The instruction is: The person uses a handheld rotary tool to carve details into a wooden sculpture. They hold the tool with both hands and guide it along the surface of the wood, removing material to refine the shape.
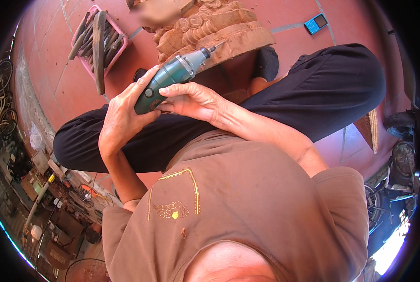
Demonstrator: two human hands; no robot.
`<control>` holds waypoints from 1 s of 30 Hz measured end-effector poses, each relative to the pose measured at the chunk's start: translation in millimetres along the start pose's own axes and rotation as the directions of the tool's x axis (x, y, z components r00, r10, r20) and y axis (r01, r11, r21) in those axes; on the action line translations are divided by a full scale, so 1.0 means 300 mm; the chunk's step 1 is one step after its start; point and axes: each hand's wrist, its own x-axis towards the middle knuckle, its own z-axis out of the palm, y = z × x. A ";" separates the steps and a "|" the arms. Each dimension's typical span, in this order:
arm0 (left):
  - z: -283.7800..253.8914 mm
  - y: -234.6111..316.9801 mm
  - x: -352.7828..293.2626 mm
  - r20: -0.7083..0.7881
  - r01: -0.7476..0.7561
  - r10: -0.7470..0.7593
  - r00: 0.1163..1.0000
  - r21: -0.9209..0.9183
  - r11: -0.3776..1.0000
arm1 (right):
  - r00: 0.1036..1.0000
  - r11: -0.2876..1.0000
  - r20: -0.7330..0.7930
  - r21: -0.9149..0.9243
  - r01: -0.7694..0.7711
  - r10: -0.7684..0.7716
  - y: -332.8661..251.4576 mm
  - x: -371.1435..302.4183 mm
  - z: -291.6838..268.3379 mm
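Observation:
A green rotary tool [166, 81] is held in front of my lap, tilted so that its bit points up and to the right. My left hand [125, 113] is wrapped round the rear of its body. My right hand [196, 99] grips the lower side, thumb on the casing and fingers partly hidden beneath it. Just beyond the tool lies a carved wooden piece [210, 29] with rounded, coin-like relief. In this view the thin bit overlaps the wood's near edge; whether they touch I cannot tell.
A pink basket [124, 43] full of chisel-like hand tools stands at the far left on red floor tiles. A blue keypad phone [315, 24] lies at the far right. My crossed legs in black trousers [318, 89] surround the work. Clutter lines the left side; wheels show at right.

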 end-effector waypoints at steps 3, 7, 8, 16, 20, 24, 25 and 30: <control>-0.001 0.005 -0.003 0.020 0.010 -0.010 1.000 0.000 1.000 | 1.000 1.000 0.015 -0.006 0.013 -0.013 0.009 -0.004 -0.015; 0.002 0.001 -0.006 0.027 -0.004 0.004 1.000 -0.003 1.000 | 1.000 1.000 0.004 -0.004 0.013 -0.013 0.012 -0.015 -0.012; 0.002 0.001 -0.008 0.034 0.001 -0.001 0.999 0.000 1.000 | 1.000 1.000 0.005 -0.005 0.012 -0.012 0.014 -0.018 -0.010; 0.020 -0.016 -0.020 -0.005 -0.113 0.113 0.994 -0.004 0.994 | 0.999 1.000 0.036 0.004 0.012 -0.013 0.026 -0.041 -0.009; 0.013 0.003 -0.024 0.030 -0.068 0.069 0.997 -0.019 0.997 | 1.000 0.999 -0.011 0.030 0.020 -0.019 0.033 -0.049 -0.003; 0.020 -0.008 -0.029 0.017 -0.122 0.122 0.992 0.003 0.993 | 1.000 1.000 0.012 0.022 0.015 -0.015 0.040 -0.056 -0.009; 0.018 -0.007 -0.029 0.029 -0.111 0.111 0.993 -0.001 0.994 | 1.000 1.000 0.018 0.016 0.014 -0.014 0.042 -0.056 -0.014; 0.017 0.001 -0.032 0.018 -0.123 0.123 0.992 0.003 0.992 | 0.999 1.000 0.032 0.020 0.016 -0.016 0.040 -0.060 -0.011</control>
